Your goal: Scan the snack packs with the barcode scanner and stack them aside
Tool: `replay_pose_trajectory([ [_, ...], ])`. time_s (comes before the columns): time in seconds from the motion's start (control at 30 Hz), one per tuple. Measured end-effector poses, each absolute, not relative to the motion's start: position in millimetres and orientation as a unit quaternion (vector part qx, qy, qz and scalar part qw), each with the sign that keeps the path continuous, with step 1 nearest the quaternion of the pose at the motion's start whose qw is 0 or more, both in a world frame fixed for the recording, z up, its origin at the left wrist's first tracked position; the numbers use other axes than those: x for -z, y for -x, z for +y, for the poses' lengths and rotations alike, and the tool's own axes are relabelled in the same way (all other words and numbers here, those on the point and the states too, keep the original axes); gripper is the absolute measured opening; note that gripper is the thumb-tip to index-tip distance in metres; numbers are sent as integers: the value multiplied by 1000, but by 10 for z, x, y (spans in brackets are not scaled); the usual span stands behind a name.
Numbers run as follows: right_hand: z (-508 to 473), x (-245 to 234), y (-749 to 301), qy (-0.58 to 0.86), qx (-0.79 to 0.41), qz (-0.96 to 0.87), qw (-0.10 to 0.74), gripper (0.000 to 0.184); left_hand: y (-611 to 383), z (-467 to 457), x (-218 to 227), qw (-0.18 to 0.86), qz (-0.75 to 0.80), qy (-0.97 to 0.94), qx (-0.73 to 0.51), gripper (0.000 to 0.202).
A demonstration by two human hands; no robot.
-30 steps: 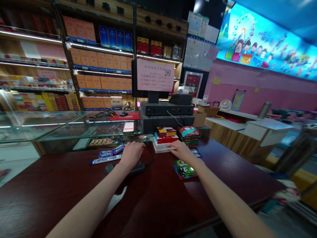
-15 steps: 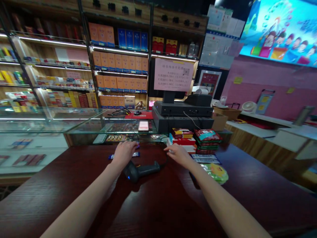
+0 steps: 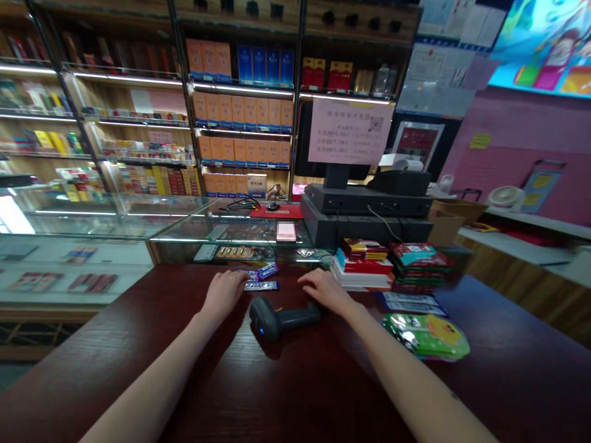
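My left hand [image 3: 224, 294] rests low over the table, its fingers stretched toward small purple packets [image 3: 266, 271] that lie at an angle. The fingertips reach the left end of these packets; whether they press on them I cannot tell. Just in front of that hand is a slim blue-and-silver packet [image 3: 262, 285], lying flat. A black barcode scanner [image 3: 281, 319] lies on its side between my forearms, a blue light lit on its head. My right hand [image 3: 325, 290] hovers or rests by the scanner's handle end, fingers loosely apart and holding nothing.
Stacked boxes and red packs [image 3: 362, 274] stand right of my right hand, beside piled dark red bags [image 3: 419, 267]. Blue-white packets [image 3: 413, 303] and a green pouch [image 3: 427, 336] lie nearer. Behind are a glass display case [image 3: 231, 231] and a dark register [image 3: 364, 215].
The view has shifted, so the surroundings sit further right. My left hand has drawn back leftward, uncovering the purple packets. My right hand has come closer to the scanner's handle.
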State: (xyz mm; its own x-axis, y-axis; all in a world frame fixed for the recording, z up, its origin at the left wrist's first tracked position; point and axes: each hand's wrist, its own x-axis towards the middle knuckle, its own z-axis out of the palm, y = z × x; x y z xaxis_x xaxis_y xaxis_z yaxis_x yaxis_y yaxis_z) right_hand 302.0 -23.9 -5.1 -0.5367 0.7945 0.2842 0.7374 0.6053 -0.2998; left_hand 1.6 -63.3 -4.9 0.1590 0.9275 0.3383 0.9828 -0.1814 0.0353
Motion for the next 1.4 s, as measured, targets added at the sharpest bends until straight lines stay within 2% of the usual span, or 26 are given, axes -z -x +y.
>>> replay_pose_trajectory([
  [0.63,-12,127,-2354,416,-81,-894,145,25,322,-681,191,50,-674,718,164,30],
  [0.93,42,182,-2252,423,-95,-890,137,31,426,-685,238,33,-674,722,150,35],
  [1.4,-47,120,-2331,413,-63,-898,136,29,393,-693,248,24,-646,749,149,32],
])
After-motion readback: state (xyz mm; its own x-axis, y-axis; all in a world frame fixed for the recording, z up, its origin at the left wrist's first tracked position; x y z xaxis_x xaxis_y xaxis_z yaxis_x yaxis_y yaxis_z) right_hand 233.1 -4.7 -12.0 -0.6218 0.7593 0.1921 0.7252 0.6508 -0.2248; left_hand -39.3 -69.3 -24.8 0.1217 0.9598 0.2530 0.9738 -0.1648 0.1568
